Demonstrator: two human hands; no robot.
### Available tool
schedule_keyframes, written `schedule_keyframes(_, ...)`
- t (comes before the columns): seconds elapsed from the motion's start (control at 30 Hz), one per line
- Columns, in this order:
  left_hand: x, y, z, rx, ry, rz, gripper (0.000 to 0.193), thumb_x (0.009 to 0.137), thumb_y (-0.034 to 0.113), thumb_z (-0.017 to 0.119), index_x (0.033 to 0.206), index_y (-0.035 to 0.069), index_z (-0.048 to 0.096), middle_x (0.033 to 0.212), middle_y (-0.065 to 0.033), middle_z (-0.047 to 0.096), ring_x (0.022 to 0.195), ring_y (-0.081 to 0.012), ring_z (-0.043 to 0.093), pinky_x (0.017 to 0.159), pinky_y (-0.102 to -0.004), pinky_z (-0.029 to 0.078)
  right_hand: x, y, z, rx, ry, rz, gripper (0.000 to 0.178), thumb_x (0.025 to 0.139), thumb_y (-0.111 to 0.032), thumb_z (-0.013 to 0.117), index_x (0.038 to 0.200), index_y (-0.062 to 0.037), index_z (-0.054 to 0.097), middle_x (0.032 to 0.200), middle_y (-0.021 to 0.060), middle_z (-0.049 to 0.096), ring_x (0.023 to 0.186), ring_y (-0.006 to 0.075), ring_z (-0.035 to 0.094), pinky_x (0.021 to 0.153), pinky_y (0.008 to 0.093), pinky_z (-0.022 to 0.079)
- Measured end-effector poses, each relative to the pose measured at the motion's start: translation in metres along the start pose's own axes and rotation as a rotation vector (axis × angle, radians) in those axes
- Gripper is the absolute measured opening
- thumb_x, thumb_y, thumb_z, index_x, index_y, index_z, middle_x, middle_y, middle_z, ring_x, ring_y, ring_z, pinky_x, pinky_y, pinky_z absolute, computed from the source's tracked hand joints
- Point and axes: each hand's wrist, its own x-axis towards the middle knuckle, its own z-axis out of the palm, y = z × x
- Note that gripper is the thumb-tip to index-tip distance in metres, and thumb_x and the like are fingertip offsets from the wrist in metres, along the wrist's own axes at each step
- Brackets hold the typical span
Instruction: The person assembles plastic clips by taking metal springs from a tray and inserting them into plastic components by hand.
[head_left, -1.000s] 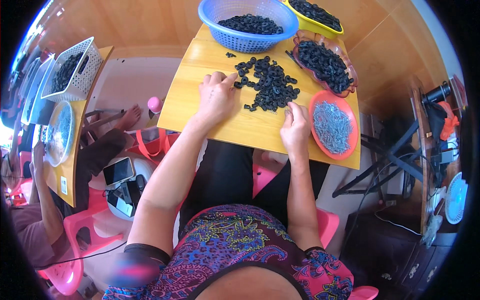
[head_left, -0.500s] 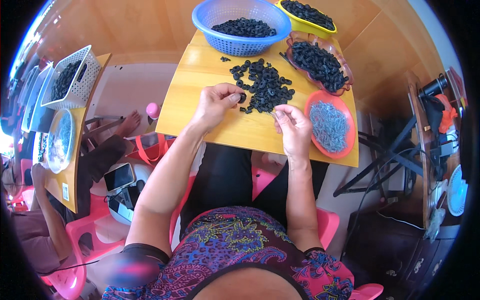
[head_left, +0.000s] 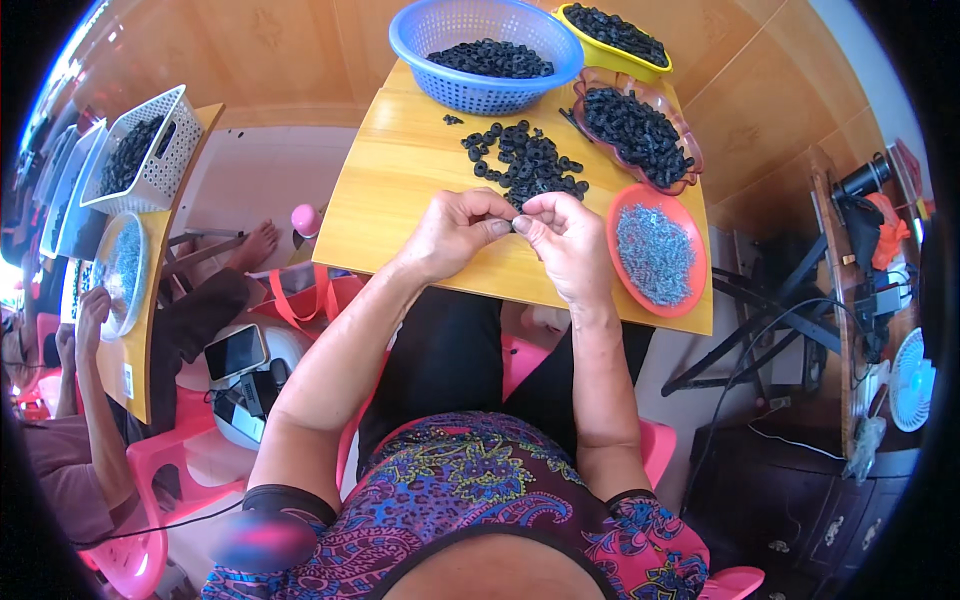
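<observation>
My left hand [head_left: 462, 232] pinches a small black ring-shaped part [head_left: 513, 226], mostly covered by the fingers. Thumb and forefinger of my right hand [head_left: 568, 240] are pressed together against the same spot, so the fingertips of both hands meet. What the right fingers hold is too small and hidden to make out. Just beyond the hands, a loose pile of black ring-shaped parts [head_left: 535, 165] lies on the yellow wooden table [head_left: 390, 165]. Right of my right hand, an orange-red plate [head_left: 614, 262] bears a heap of small silvery pieces [head_left: 655, 255].
A blue basket [head_left: 480, 92], a yellow tub [head_left: 625, 55] and a reddish clear dish [head_left: 697, 150] hold black parts along the table's far side. At the left, a co-worker's hand [head_left: 92, 308] is at another table with a white basket [head_left: 182, 160]. A phone [head_left: 236, 353] lies beside me.
My hands were apart and have come together, the left moving right and the right moving left. The co-worker's hand has risen toward the plate on the other table.
</observation>
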Motion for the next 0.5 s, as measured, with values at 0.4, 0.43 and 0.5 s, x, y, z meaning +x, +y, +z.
schedule_keyframes(0.4, 0.013, -0.009, -0.032, -0.450, 0.242, -0.185, 0.011, 0.090, 0.002, 0.052, 0.096, -0.002, 0.059, 0.085, -0.0085, 0.064, 0.070, -0.0130, 0.057, 0.066, -0.0246, 0.046, -0.003, 0.033, -0.040, -0.684, 0.204, -0.227, 0.013, 0.083, -0.008, 0.065, 0.090, 0.0018, 0.064, 0.075, 0.0081, 0.064, 0.061, 0.0134, 0.057, 0.058, 0.0257, 0.045)
schedule_keyframes(0.43, 0.012, -0.006, -0.033, -0.461, 0.270, -0.227, 0.010, 0.090, 0.003, 0.052, 0.096, -0.002, 0.059, 0.085, -0.0095, 0.064, 0.070, -0.0136, 0.058, 0.065, -0.0250, 0.046, -0.006, 0.033, -0.039, -0.746, 0.197, -0.224, 0.013, 0.079, -0.002, 0.064, 0.091, 0.0019, 0.064, 0.080, 0.0141, 0.063, 0.065, 0.0211, 0.060, 0.063, 0.0299, 0.048)
schedule_keyframes(0.5, 0.012, -0.005, -0.034, -0.482, 0.255, -0.231, 0.010, 0.090, 0.003, 0.051, 0.096, -0.002, 0.059, 0.085, -0.0102, 0.064, 0.070, -0.0143, 0.058, 0.065, -0.0254, 0.046, -0.011, 0.039, -0.039, -0.769, 0.162, -0.222, 0.014, 0.078, -0.001, 0.064, 0.091, 0.0017, 0.064, 0.080, 0.0145, 0.063, 0.066, 0.0226, 0.061, 0.063, 0.0303, 0.048)
